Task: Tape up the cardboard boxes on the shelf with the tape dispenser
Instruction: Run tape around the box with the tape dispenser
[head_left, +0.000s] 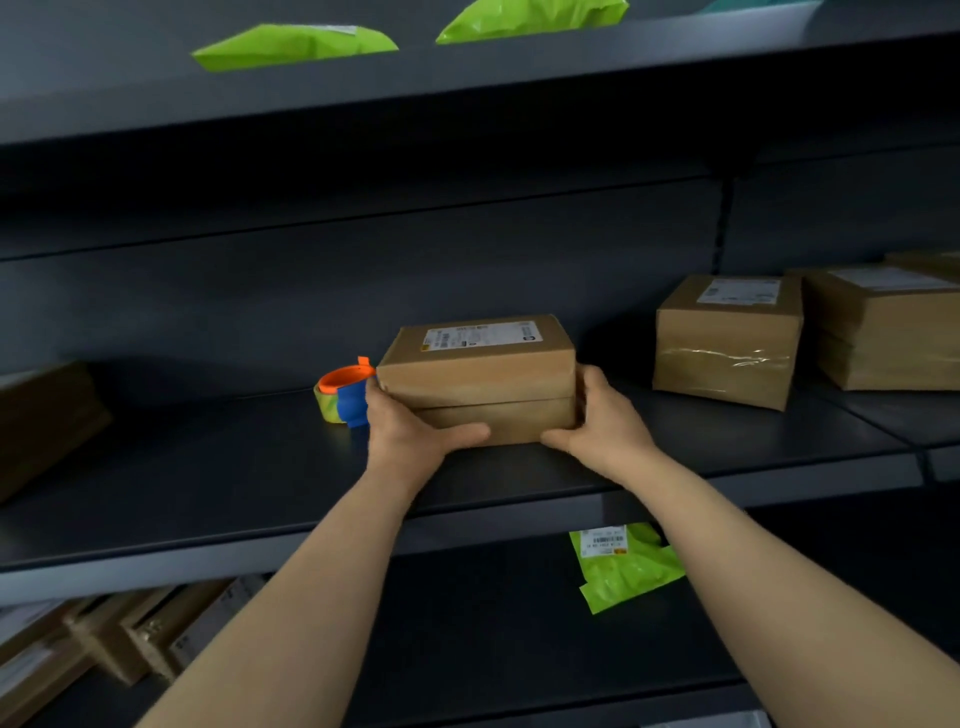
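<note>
Now, shelf (208, 467): dark metal, running nine to three across the middle, and everything in play sits on it.
Stack (883, 332): far out at three o'clock, brown cartons piled up, white label on top, cut off by the frame edge.
Taped box (727, 343): two o'clock from centre, just left of the stack, a band of clear tape shining across its front, label on top.
Box (478, 374): dead centre on the shelf, white label up, a seam running across its front face. One carton or two stacked, I cannot tell.
Dark box (47, 415): nine o'clock, deep in shadow, looks tilted, half out of frame.
Low boxes (104, 639): seven o'clock, on the level below, blurred.
Top bags (296, 47): two green poly bags on the level above, at eleven and one o'clock.
Low bag (628, 566): green, barcode label, five o'clock from the box, one level down.
Left hand (405, 426): clamped on the box's nine o'clock end, thumb laid along the lower front edge, fingers gone round the side. It's holding the box.
Right hand (602, 421): mirror image at the three o'clock end, thumb low on the front, fingers wrapped round the side, gripping the same box.
Dispenser (345, 397): orange and blue, yellow-green roll, standing on the shelf at nine o'clock of the box, just behind the left hand, nobody holding it.
</note>
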